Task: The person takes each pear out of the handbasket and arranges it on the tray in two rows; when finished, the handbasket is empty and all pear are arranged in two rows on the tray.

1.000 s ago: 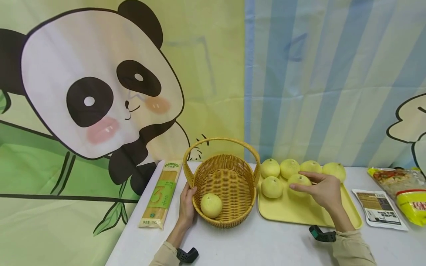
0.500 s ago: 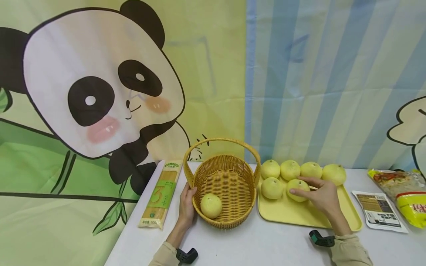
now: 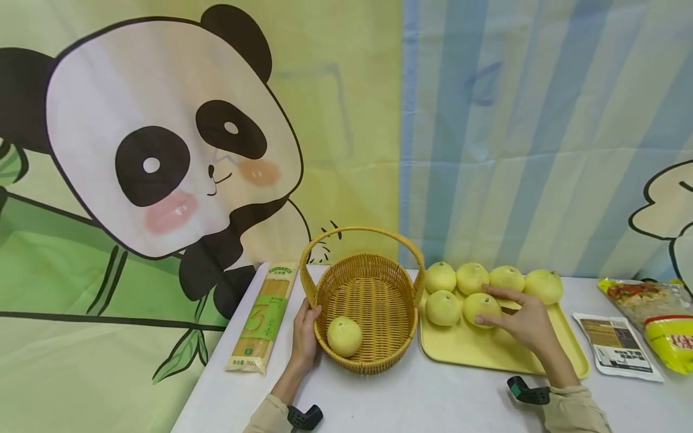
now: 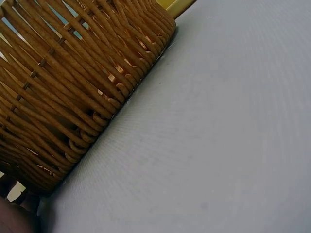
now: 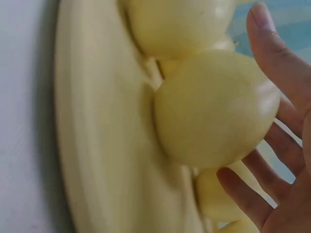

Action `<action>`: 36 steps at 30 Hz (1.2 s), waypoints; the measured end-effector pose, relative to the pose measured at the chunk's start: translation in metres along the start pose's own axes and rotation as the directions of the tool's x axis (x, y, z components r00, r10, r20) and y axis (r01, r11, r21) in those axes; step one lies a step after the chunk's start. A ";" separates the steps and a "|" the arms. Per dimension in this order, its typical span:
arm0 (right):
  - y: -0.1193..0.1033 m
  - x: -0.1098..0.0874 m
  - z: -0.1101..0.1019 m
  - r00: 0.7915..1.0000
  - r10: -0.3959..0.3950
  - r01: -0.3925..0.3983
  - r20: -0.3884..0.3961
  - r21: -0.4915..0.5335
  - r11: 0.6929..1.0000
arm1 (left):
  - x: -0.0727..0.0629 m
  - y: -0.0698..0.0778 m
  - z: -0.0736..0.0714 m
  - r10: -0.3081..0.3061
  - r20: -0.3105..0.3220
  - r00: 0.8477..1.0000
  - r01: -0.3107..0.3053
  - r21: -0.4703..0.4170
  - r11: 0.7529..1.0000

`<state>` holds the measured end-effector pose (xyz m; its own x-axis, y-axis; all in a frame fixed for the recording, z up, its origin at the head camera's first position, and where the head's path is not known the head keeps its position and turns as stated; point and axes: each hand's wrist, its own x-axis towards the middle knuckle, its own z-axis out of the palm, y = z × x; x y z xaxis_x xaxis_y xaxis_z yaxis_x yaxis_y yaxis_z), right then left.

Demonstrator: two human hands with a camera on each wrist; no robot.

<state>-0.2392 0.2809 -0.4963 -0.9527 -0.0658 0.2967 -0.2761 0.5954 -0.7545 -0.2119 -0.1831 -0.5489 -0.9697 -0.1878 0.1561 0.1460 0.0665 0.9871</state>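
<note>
A wicker basket (image 3: 379,325) with a tall arched handle stands on the table, one pale yellow round fruit (image 3: 344,337) inside. My left hand (image 3: 304,337) holds the basket's left side, thumb at the rim; the wrist view catches only part of its fingers (image 4: 29,201) at the basket's base. On the yellow tray (image 3: 460,352) sits another round fruit (image 3: 477,308), in the front row. Around that fruit my right hand (image 3: 527,322) is spread loosely, its thumb (image 5: 274,46) lifted off the skin in the right wrist view and its fingers beside it.
Several matching fruits (image 3: 473,278) line the tray's back, and one (image 3: 443,308) sits at front left. Left of the basket lies a noodle packet (image 3: 265,319). A white pouch (image 3: 617,347) and a yellow-ended food bag (image 3: 668,340) lie right of the tray. A printed curtain (image 3: 346,120) hangs behind.
The fruit at my right hand has come down onto the tray and shifted left beside the front-left fruit. My right fingers have loosened around it. The left hand stays at the basket.
</note>
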 end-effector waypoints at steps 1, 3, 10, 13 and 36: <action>-0.004 0.000 -0.001 1.000 -0.013 0.013 -0.004 0.006 1.000 | 0.000 0.000 0.000 0.001 0.001 1.000 -0.001 -0.002 1.000; -0.014 0.000 -0.004 0.998 -0.050 0.051 -0.025 0.011 0.999 | 0.000 0.000 0.000 0.000 0.001 1.000 0.000 -0.004 1.000; -0.070 -0.004 0.005 0.974 -0.216 0.225 -0.068 0.177 0.958 | 0.000 0.001 -0.001 -0.003 0.004 1.000 0.003 0.006 1.000; -0.095 -0.008 0.017 0.955 -0.287 0.297 -0.078 0.210 0.931 | -0.001 0.002 -0.001 -0.008 0.001 1.000 0.008 0.007 1.000; -0.186 0.062 0.121 0.676 -0.354 0.192 0.646 0.310 0.931 | 0.002 -0.003 0.000 -0.001 0.009 1.000 0.001 -0.005 1.000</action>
<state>-0.2621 0.0690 -0.4082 -0.6283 -0.7728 0.0892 -0.4790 0.2940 -0.8271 -0.2143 -0.1834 -0.5520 -0.9717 -0.1785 0.1545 0.1458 0.0611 0.9874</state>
